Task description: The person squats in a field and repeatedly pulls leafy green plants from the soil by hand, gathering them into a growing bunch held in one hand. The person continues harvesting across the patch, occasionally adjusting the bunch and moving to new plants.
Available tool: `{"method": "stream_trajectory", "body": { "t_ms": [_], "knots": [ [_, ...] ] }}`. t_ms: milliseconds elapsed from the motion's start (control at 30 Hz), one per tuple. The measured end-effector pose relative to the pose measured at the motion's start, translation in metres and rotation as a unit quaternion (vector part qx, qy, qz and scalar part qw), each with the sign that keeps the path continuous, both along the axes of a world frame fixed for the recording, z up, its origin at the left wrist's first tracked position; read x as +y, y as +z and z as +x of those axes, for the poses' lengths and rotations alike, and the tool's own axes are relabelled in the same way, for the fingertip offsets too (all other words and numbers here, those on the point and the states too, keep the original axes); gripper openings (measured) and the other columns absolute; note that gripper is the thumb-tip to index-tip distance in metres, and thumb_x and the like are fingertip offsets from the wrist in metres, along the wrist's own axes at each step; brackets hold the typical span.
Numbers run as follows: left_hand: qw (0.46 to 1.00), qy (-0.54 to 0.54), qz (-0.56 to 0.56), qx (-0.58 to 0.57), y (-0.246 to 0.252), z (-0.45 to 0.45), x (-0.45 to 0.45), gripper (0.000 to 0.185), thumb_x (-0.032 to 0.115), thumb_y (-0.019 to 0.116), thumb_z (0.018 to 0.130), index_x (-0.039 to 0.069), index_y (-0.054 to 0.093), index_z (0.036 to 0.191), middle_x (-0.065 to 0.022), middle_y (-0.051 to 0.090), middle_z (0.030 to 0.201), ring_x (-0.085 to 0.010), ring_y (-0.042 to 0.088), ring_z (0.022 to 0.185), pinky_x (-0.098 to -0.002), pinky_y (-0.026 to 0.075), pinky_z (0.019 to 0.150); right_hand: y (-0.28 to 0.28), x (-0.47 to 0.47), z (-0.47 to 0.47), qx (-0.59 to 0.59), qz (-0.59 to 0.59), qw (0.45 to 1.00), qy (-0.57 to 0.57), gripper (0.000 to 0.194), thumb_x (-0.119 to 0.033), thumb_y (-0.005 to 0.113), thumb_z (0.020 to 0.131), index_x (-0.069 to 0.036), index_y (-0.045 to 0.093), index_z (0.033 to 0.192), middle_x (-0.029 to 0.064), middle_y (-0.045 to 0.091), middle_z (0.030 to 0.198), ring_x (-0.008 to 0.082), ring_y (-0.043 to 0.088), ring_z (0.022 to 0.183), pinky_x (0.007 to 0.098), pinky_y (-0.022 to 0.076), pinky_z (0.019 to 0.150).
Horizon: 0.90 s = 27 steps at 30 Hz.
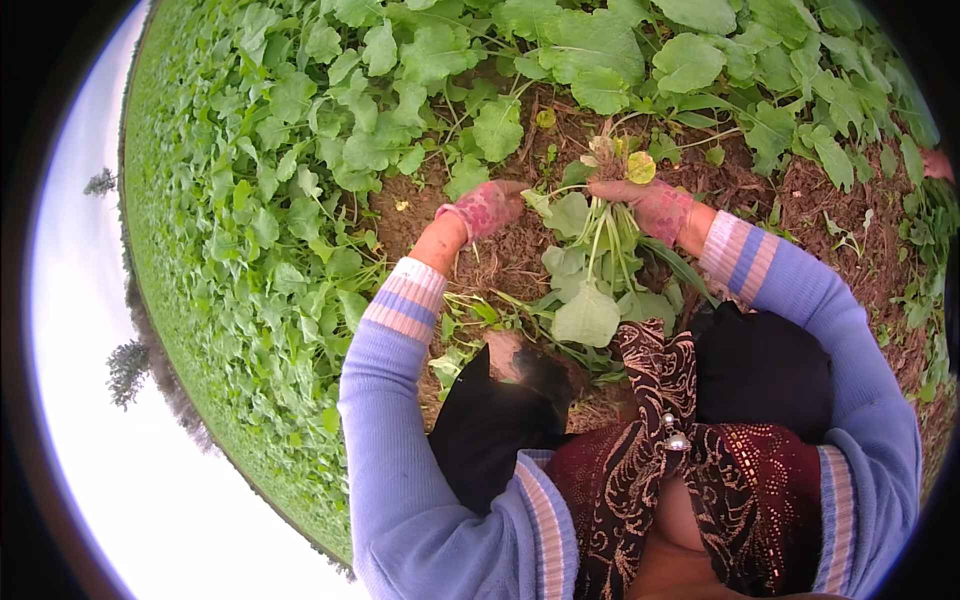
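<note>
My right hand [651, 206], in a dirty pink patterned glove, grips a bunch of uprooted leafy plants [600, 244] near their bases. The green leaves hang towards my knees, while the soil-covered roots [611, 159] point away from me. A yellowed leaf [641, 167] shows beside those roots. My left hand [491, 210], gloved alike, hovers over bare brown soil [506, 259] just left of the bunch. Its fingertips are close to a small pale leaf [536, 201]; whether they pinch anything cannot be made out.
Dense broad-leaved plants [592, 45] grow ahead and to the left [247, 240]. More leafy stems [592, 364] lie on the ground between my black-clad knees [765, 367]. Small weeds [847, 236] dot the soil at right. Part of another person's hand [936, 163] appears at the right rim.
</note>
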<state>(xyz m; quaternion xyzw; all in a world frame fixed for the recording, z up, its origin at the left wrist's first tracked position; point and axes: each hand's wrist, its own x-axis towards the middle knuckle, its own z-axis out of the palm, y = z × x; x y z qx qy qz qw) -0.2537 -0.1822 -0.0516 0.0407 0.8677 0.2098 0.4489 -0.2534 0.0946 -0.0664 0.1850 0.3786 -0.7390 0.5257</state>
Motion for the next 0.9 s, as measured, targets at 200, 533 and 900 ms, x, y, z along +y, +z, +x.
{"method": "stream_trajectory", "body": {
  "t_ms": [200, 533, 900],
  "knots": [
    [0.944, -0.194, -0.139, 0.228, -0.068, -0.07, -0.004, 0.036, 0.02, 0.056, 0.089, 0.009, 0.058, 0.123, -0.0141, 0.064, 0.115, -0.0293, 0.062, 0.102, -0.0381, 0.05, 0.087, -0.019, 0.006, -0.006, -0.028, -0.022, 0.999, -0.002, 0.031, -0.034, 0.061, 0.089, -0.003, 0.064, 0.091, 0.0055, 0.064, 0.08, 0.0153, 0.063, 0.067, 0.0298, 0.0544, 0.062],
    [0.862, -0.119, -0.489, 0.066, -0.058, -0.098, -0.112, 0.032, 0.027, 0.055, 0.088, 0.013, 0.067, 0.114, -0.0067, 0.065, 0.117, -0.0248, 0.064, 0.105, -0.0375, 0.051, 0.082, -0.027, 0.023, 0.0, -0.077, -0.03, 0.997, 0.004, 0.024, -0.028, 0.061, 0.089, -0.004, 0.063, 0.088, 0.0061, 0.065, 0.08, 0.0179, 0.065, 0.069, 0.034, 0.0567, 0.064],
    [0.96, -0.013, -0.279, -0.009, -0.095, -0.066, -0.156, 0.045, 0.037, 0.048, 0.092, -0.001, 0.064, 0.108, -0.0207, 0.062, 0.113, -0.0382, 0.058, 0.106, -0.0414, 0.047, 0.088, -0.031, 0.021, 0.001, -0.059, -0.006, 0.998, 0.026, 0.024, -0.025, 0.062, 0.088, -0.003, 0.064, 0.096, 0.0074, 0.066, 0.089, 0.0179, 0.065, 0.078, 0.0321, 0.0554, 0.07]
  ]
}}
